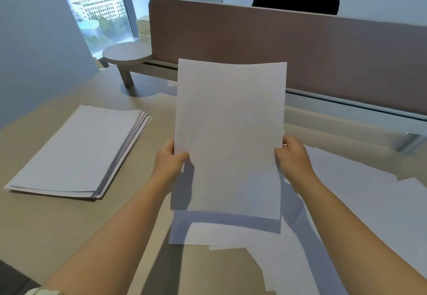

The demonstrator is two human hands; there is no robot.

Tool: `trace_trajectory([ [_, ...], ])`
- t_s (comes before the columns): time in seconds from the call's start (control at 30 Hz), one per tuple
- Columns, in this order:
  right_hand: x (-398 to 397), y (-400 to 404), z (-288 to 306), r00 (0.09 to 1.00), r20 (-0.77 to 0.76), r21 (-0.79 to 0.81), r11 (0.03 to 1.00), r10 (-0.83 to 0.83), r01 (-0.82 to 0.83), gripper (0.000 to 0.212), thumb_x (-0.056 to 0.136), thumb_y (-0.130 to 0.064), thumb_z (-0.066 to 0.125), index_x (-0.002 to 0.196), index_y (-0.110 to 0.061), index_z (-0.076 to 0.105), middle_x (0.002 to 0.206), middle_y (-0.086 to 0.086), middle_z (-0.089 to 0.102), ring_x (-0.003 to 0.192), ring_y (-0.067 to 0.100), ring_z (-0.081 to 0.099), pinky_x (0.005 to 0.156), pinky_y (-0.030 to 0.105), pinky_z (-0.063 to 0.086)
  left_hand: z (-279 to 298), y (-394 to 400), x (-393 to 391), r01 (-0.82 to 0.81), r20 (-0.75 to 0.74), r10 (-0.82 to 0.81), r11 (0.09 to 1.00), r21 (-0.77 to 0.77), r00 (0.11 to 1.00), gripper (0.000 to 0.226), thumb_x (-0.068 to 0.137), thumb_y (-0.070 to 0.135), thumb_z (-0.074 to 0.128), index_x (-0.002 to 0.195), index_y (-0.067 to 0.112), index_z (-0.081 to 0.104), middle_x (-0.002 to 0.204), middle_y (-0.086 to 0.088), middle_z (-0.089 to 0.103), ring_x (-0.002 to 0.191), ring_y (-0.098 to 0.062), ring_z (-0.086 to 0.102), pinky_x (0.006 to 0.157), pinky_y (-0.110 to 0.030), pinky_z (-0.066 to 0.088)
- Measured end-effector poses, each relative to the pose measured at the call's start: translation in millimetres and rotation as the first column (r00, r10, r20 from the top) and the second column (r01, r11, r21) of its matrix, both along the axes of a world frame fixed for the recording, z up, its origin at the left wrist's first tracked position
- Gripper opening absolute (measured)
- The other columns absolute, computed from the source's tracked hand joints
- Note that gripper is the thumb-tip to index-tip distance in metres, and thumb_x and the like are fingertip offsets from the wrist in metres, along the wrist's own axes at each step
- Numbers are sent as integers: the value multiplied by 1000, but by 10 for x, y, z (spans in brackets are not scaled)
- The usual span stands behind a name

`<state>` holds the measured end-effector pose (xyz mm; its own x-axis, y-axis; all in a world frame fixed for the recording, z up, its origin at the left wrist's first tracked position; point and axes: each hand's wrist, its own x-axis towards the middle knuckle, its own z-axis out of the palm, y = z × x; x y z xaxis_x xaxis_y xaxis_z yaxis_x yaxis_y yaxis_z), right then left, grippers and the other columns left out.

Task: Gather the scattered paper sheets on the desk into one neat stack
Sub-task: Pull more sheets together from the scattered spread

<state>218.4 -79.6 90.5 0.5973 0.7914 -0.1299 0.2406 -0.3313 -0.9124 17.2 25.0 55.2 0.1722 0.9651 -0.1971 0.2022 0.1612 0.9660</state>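
- Reaching forward from the near edge, both bare forearms rise over the desk (57, 221) and meet at a white sheet (228, 137) held up off the surface, roughly upright, its top edge bowed slightly.
- The left hand (167, 162) pinches the sheet's left edge, thumb on the near face, the other fingers hidden behind the paper.
- The right hand (292, 156) pinches the right edge the same way, thumb in front, fingers curled behind.
- A stack of sheets (76, 154) lies on the desk to the far left, its right edges fanned slightly.
- Loose sheets (360, 202) lie overlapping on the right and beneath the held sheet.
- A brown partition (300, 50) stands along the far side.
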Motion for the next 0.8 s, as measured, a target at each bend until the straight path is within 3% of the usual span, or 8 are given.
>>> trace_trajectory([
  [0.1, -206, 284, -7, 998, 1, -70, 996, 58, -57, 29, 83, 8, 36, 60, -10, 34, 60, 6, 37, 55, 20, 31, 54, 26, 26, 65, 195, -302, 1, -129, 4, 999, 38, 992, 20, 87, -3, 41, 100, 9, 51, 88, -8, 56, 76, -23, 51, 59, -29, 40],
  [0.17, -383, 488, -25, 995, -50, -91, 992, 86, -90, 26, 81, 9, 35, 59, -4, 39, 62, 10, 41, 59, 23, 35, 58, 32, 32, 76, 363, -526, 16, -228, -6, 999, 43, 974, 19, 89, -1, 36, 100, 8, 48, 83, -4, 52, 72, -20, 48, 60, -28, 40],
  [0.23, -593, 737, -50, 988, -112, -103, 987, 110, -122, 21, 84, 8, 37, 74, 12, 55, 73, 16, 53, 66, 26, 45, 61, 35, 44, 53, 583, -788, -1, -326, 11, 1000, 31, 945, 16, 90, -1, 33, 98, 3, 47, 82, -6, 49, 75, -21, 46, 64, -29, 38],
  [0.3, -824, 1014, -83, 978, -156, -102, 983, 135, -152, 23, 87, 7, 38, 92, 19, 57, 82, 19, 59, 71, 29, 52, 62, 33, 52, 22, 838, -1071, -16, -387, 23, 1000, 20, 922, 16, 91, 0, 32, 99, 1, 45, 90, -11, 50, 79, -22, 45, 60, -28, 32],
  [0.43, -1390, 1580, -227, 961, -228, -133, 973, 158, -191, 24, 88, 8, 41, 73, 0, 57, 70, 12, 57, 59, 21, 52, 52, 24, 50, -44, 1398, -1691, -58, -415, 55, 998, 5, 908, 33, 91, -1, 33, 123, 1, 41, 109, -15, 52, 93, -25, 46, 76, -30, 35],
  [0.5, -1677, 1831, -302, 948, -278, -149, 969, 152, -199, 26, 88, 9, 41, 70, -6, 52, 66, 9, 54, 57, 18, 51, 46, 22, 50, -85, 1651, -1985, -74, -431, 76, 997, 22, 899, 36, 91, -2, 33, 126, 3, 39, 116, -17, 54, 95, -25, 47, 80, -30, 35],
  [0.67, -2276, 2340, -552, 919, -363, -179, 957, 152, -229, 30, 87, 13, 40, 63, -6, 44, 61, 7, 46, 54, 17, 45, 37, 15, 47, -266, 2082, -2564, -126, -509, 139, 990, 60, 849, 39, 90, -3, 36, 129, 3, 41, 103, -12, 50, 93, -22, 44, 79, -27, 31],
  [0.8, -2567, 2570, -776, 910, -393, -217, 948, 132, -231, 28, 85, 13, 44, 65, -6, 45, 63, 8, 45, 53, 20, 46, 40, 22, 49, -452, 2256, -2847, -154, -577, 152, 987, 47, 802, 40, 89, -5, 37, 127, 4, 45, 107, -12, 54, 97, -26, 48, 78, -30, 35],
])
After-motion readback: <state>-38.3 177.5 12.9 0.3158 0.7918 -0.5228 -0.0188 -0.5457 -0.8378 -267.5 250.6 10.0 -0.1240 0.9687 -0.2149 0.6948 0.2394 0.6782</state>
